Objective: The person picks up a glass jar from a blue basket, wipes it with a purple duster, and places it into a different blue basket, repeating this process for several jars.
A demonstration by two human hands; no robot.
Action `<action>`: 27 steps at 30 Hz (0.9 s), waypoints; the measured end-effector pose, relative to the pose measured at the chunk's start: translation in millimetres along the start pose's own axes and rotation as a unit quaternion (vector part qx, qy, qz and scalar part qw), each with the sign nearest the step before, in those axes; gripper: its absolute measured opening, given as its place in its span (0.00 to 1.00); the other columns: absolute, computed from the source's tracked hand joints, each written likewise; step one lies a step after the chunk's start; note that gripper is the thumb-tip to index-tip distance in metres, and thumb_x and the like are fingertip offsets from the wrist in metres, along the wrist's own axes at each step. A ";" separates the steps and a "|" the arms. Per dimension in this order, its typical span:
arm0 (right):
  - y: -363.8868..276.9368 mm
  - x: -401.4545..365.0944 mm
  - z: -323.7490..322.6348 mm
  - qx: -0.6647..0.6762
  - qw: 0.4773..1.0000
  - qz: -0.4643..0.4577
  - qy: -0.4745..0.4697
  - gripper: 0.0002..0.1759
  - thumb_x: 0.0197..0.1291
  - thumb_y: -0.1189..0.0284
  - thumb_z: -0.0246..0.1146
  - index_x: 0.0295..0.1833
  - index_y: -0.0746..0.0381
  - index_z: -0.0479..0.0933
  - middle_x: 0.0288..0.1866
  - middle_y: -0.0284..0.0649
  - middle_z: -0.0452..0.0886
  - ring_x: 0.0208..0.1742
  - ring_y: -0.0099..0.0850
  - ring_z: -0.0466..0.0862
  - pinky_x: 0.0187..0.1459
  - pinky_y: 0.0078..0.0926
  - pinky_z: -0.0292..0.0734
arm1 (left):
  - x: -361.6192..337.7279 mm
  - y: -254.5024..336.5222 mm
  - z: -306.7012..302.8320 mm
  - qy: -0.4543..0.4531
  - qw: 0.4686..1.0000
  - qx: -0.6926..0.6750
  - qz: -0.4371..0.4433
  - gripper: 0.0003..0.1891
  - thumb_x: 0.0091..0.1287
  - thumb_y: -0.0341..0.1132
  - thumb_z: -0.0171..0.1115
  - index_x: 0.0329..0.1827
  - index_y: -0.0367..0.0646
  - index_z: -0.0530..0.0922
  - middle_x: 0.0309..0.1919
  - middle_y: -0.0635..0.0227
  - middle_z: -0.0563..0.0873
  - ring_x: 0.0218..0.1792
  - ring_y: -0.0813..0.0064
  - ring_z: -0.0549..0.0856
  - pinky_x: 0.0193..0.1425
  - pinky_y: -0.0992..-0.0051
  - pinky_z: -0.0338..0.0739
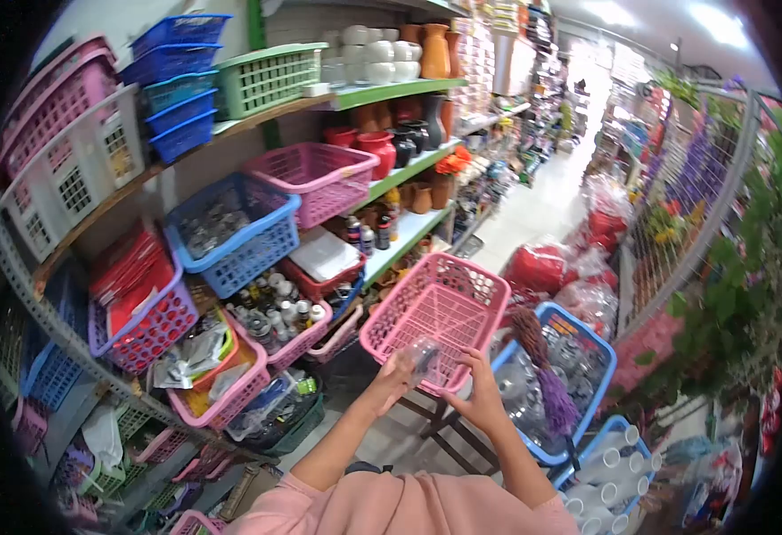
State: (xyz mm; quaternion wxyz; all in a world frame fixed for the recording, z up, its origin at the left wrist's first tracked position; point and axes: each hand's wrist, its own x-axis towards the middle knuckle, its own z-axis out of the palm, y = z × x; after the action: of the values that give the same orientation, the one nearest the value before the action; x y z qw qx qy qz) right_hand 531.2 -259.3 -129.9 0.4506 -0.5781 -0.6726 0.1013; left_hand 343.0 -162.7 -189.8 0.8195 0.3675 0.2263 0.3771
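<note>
A small clear container (423, 356) with a dark patch inside or behind it is in my left hand (393, 382), whose fingers close around its near side. It overlaps the front part of a pink plastic basket (480, 285), which has a slatted bottom and stands on a dark stool (451, 434). My right hand (482, 397) is at the basket's front right corner, with thumb and fingers apart and the fingertips right at the rim. Nothing shows between them.
To the right, a blue basket (606, 357) holds clear plastic pieces and a purple tassel (557, 403). White cylinders (600, 468) fill another blue crate. Shelves on the left carry a pink bin of bottles (275, 325) and several baskets. Red wrapped bundles (538, 267) lie beyond.
</note>
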 end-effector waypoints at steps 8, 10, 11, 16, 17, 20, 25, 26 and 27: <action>-52.9 116.3 83.8 0.083 0.971 -0.112 -0.193 0.30 0.52 0.74 0.70 0.61 0.60 0.70 0.56 0.43 0.77 0.53 0.38 0.79 0.54 0.32 0.73 | -27.7 118.4 -72.2 -0.010 0.974 0.213 0.073 0.40 0.61 0.45 0.70 0.70 0.41 0.59 0.62 0.60 0.74 0.63 0.70 0.74 0.64 0.70 0.72; -66.2 142.0 105.6 0.083 0.954 -0.187 -0.221 0.25 0.53 0.79 0.67 0.58 0.60 0.73 0.53 0.41 0.77 0.50 0.34 0.79 0.51 0.30 0.76 | -33.0 143.7 -89.8 0.006 0.959 0.257 0.119 0.39 0.61 0.45 0.70 0.70 0.41 0.60 0.62 0.60 0.74 0.63 0.69 0.74 0.65 0.69 0.71; -71.6 154.5 117.2 0.088 0.951 -0.194 -0.223 0.25 0.53 0.79 0.67 0.58 0.60 0.73 0.53 0.41 0.77 0.50 0.34 0.79 0.51 0.30 0.76 | -37.8 156.2 -97.1 0.014 0.955 0.260 0.138 0.39 0.62 0.48 0.69 0.70 0.40 0.60 0.62 0.59 0.73 0.62 0.69 0.74 0.64 0.68 0.71; -111.9 214.9 151.5 0.173 0.952 -0.210 -0.139 0.26 0.51 0.83 0.66 0.58 0.62 0.72 0.50 0.42 0.78 0.48 0.32 0.80 0.45 0.27 0.79 | -59.3 235.6 -115.6 0.075 0.876 0.356 0.317 0.32 0.66 0.51 0.62 0.66 0.40 0.66 0.61 0.61 0.74 0.59 0.70 0.76 0.65 0.68 0.69; -120.4 229.4 157.1 0.177 0.953 -0.221 -0.105 0.26 0.51 0.84 0.66 0.58 0.63 0.72 0.52 0.45 0.78 0.50 0.35 0.80 0.45 0.27 0.79 | -69.3 257.5 -106.7 0.120 0.844 0.398 0.339 0.29 0.66 0.48 0.63 0.64 0.40 0.69 0.60 0.60 0.76 0.59 0.69 0.76 0.65 0.68 0.68; -143.0 276.0 179.1 0.229 0.950 -0.205 -0.045 0.27 0.52 0.82 0.68 0.59 0.63 0.70 0.52 0.45 0.78 0.49 0.34 0.80 0.46 0.27 0.79 | -78.0 316.1 -103.1 0.206 0.637 0.603 0.433 0.21 0.62 0.42 0.65 0.53 0.37 0.79 0.55 0.55 0.81 0.59 0.60 0.78 0.66 0.67 0.68; -178.9 353.7 213.6 0.133 0.949 -0.285 -0.024 0.26 0.50 0.80 0.68 0.57 0.62 0.72 0.48 0.48 0.78 0.48 0.44 0.80 0.48 0.34 0.77 | -51.3 371.5 -145.3 0.279 0.464 0.758 0.365 0.18 0.63 0.45 0.58 0.44 0.38 0.83 0.46 0.56 0.85 0.50 0.55 0.81 0.59 0.60 0.72; -177.2 367.6 227.1 0.092 0.943 -0.319 -0.019 0.26 0.48 0.79 0.68 0.56 0.62 0.73 0.47 0.49 0.78 0.48 0.48 0.79 0.49 0.37 0.76 | -45.5 374.3 -158.0 0.290 0.458 0.774 0.327 0.20 0.65 0.46 0.54 0.40 0.38 0.85 0.41 0.55 0.87 0.47 0.54 0.83 0.56 0.59 0.73; -174.4 380.6 238.6 0.094 0.941 -0.324 -0.020 0.26 0.48 0.79 0.68 0.56 0.62 0.73 0.47 0.49 0.78 0.48 0.48 0.79 0.49 0.37 0.76 | -45.3 375.7 -159.9 0.294 0.455 0.773 0.329 0.20 0.65 0.46 0.54 0.40 0.38 0.85 0.41 0.55 0.87 0.47 0.54 0.83 0.56 0.59 0.73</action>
State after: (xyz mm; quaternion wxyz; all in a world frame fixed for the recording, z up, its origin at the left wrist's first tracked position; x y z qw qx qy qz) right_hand 267.4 109.0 34.1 0.4977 -0.2814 -0.8200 0.0245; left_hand 41.9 38.2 4.6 -0.1017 0.7644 0.5152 0.3740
